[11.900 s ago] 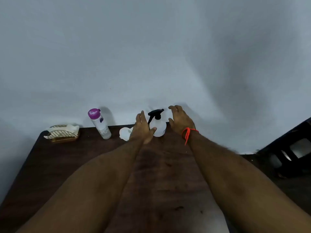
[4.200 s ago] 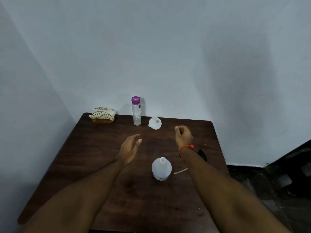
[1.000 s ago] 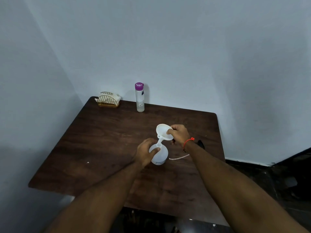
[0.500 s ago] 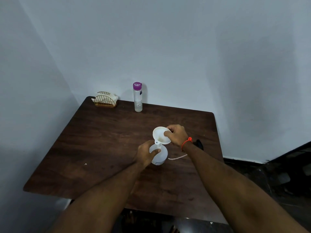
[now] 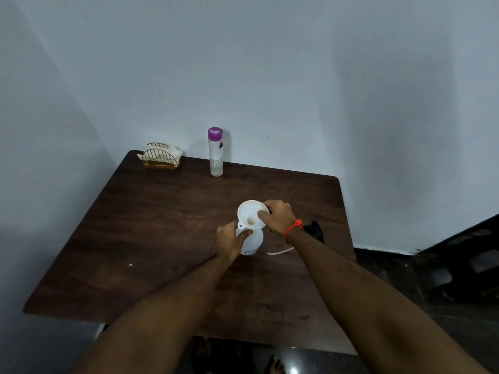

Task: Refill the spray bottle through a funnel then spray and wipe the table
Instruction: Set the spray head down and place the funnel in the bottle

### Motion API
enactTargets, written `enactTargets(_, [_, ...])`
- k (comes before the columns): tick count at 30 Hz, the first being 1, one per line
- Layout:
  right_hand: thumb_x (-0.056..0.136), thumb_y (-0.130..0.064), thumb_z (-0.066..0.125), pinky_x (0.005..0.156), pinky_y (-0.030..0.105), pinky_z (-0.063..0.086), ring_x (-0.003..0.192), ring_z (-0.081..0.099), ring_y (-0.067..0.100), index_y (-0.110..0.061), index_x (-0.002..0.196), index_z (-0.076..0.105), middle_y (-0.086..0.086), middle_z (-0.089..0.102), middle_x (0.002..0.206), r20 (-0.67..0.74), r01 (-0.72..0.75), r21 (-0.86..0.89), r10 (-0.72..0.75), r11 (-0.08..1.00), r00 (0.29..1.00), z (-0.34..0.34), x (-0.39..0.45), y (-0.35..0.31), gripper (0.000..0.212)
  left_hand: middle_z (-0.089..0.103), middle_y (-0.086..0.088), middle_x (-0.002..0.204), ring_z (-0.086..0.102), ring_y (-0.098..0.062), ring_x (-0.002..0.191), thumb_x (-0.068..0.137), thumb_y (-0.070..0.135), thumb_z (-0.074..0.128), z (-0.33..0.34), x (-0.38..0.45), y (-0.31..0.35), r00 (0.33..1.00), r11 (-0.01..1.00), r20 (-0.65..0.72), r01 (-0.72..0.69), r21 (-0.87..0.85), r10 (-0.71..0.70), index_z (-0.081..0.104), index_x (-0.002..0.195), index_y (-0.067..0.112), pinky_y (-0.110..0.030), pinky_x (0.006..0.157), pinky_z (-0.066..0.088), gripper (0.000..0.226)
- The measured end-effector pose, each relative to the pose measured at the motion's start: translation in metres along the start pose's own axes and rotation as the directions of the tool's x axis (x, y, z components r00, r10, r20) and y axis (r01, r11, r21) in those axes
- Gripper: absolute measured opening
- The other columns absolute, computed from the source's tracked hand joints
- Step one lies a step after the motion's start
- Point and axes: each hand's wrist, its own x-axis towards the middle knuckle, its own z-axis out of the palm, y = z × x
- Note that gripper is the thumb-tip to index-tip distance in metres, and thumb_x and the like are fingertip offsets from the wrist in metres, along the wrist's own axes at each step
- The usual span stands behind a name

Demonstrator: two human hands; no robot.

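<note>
Lowered since before, the funnel is pinched by the right hand; left hand grips the spray bottle.

A spray bottle stands near the middle of the table, with a funnel on its neck. A water bottle stands at the far edge, a napkin holder to its left. The spray head lies right of the spray bottle.

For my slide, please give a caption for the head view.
Right hand seats white plastic funnel on white spray bottle gripped by left hand.
</note>
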Motion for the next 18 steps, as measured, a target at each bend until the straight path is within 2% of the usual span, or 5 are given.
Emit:
enactTargets(2, [0.082,-0.017,0.058,0.06,0.03,0.059,0.066,0.067,0.021,-0.009,0.1,0.073,0.01,0.074,0.087,-0.018,-0.01,0.015,0.01,1.0,1.0,0.002,0.004,-0.003,0.025,0.072,-0.015,0.109,0.067,-0.031,0.1,0.085,0.03,0.072,-0.001,0.004,0.002,1.0,1.0,-0.018,0.017,0.002,-0.017,0.07,0.11,0.004,-0.032,0.084,0.05,0.036])
enactTargets(3, [0.082,-0.016,0.058,0.052,0.021,0.055,0.061,0.065,0.02,-0.009,0.101,0.073,0.01,0.074,0.087,-0.023,-0.015,0.022,0.015,1.0,1.0,0.003,0.005,-0.005,0.025,0.071,-0.015,0.111,0.067,-0.031,0.101,0.085,0.031,0.072,-0.001,0.006,0.003,0.999,0.999,-0.019,0.033,0.006,-0.033,0.069,0.111,0.005,-0.033,0.086,0.05,0.037])
enactTargets(6, [0.084,-0.013,0.057,0.038,0.003,0.037,0.06,0.061,0.016,-0.006,0.106,0.071,0.012,0.072,0.093,-0.039,-0.024,0.041,0.026,0.999,0.999,0.005,0.011,-0.01,0.027,0.069,-0.013,0.118,0.064,-0.031,0.107,0.088,0.035,0.068,-0.003,0.012,0.008,0.997,0.996,-0.013,0.082,0.037,-0.081,0.066,0.118,0.006,-0.033,0.09,0.049,0.041])
enactTargets(14, [0.09,-0.018,0.056,0.043,0.001,0.038,0.061,0.056,0.003,-0.005,0.109,0.067,0.009,0.068,0.1,-0.084,-0.007,0.083,0.014,0.996,0.996,0.011,0.028,-0.008,0.025,0.07,-0.015,0.113,0.065,-0.032,0.104,0.088,0.038,0.068,-0.007,0.029,0.013,0.992,0.993,-0.052,0.115,0.011,-0.114,0.067,0.115,0.005,-0.034,0.089,0.05,0.043])
enactTargets(18, [0.095,-0.037,0.053,0.045,0.021,0.052,0.06,0.069,0.014,-0.01,0.105,0.068,0.009,0.071,0.092,-0.088,-0.024,0.186,0.041,0.982,0.995,0.014,0.027,-0.006,0.032,0.07,-0.015,0.115,0.065,-0.032,0.105,0.088,0.037,0.068,-0.007,0.028,0.016,0.992,0.994,-0.058,0.109,0.006,-0.109,0.066,0.117,0.004,-0.033,0.089,0.05,0.044])
